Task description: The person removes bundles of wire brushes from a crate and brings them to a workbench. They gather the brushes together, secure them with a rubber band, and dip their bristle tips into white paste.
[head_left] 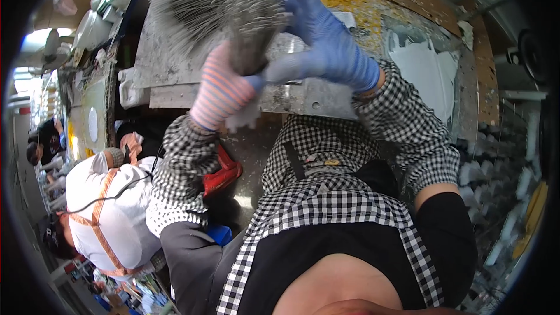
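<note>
Head camera is looking down past my checked apron, and both my hands are working up at the near edge of the table (175, 90), a grey, paint-spattered metal surface. I am clasping a thick bundle of thin grey bristle-like strands (224, 6) between them; the strands are fanning out over the table toward its far side, blurred by motion. My left hand (224, 90), in an orange-and-pink striped glove, is wrapping its grip around the lower, narrow end of the bundle. My right hand (326, 44), in a blue glove, is pressing against the bundle's right side with fingers curled over it, its grip closed on the strands. Past my right sleeve, a large white patch (426, 73) is lying on the table toward its right end. Below the table edge, a red tool (221, 175) is sitting beside my left forearm. Another person in a white top (116, 210) is bending over on my left.
</note>
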Demonstrator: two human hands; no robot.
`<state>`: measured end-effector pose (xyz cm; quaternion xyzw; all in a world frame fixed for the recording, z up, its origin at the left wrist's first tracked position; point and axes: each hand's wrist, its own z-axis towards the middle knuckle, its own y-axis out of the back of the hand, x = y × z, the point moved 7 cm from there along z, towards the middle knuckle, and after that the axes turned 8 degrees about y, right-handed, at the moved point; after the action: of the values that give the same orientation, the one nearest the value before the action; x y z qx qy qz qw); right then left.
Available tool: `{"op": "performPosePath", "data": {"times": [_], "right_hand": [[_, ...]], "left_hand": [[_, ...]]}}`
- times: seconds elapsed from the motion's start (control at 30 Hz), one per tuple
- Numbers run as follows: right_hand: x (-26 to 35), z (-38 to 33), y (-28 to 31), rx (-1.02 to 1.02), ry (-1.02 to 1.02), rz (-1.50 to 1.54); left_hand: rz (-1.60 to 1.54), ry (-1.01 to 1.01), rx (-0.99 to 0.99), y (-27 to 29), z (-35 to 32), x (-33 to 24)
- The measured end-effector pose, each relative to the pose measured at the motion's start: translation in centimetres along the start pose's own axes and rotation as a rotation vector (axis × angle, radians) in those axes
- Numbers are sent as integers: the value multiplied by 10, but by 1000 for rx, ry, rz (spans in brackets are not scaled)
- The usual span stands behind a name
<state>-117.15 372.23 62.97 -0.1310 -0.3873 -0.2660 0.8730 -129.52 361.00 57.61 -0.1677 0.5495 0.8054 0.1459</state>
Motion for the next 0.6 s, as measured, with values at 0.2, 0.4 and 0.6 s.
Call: {"op": "performPosePath", "data": {"times": [0.2,0.4,0.6], "right_hand": [[82,-15,40,30,260,-235],[84,-33,82,236,166,-425],[89,-26,57,536,274,-1100]], "left_hand": [[-347,-242,108,-66,54,-119],[-1522,193,387,-143,80,-107],[-768,-17,59,-116,86,-144]]}}
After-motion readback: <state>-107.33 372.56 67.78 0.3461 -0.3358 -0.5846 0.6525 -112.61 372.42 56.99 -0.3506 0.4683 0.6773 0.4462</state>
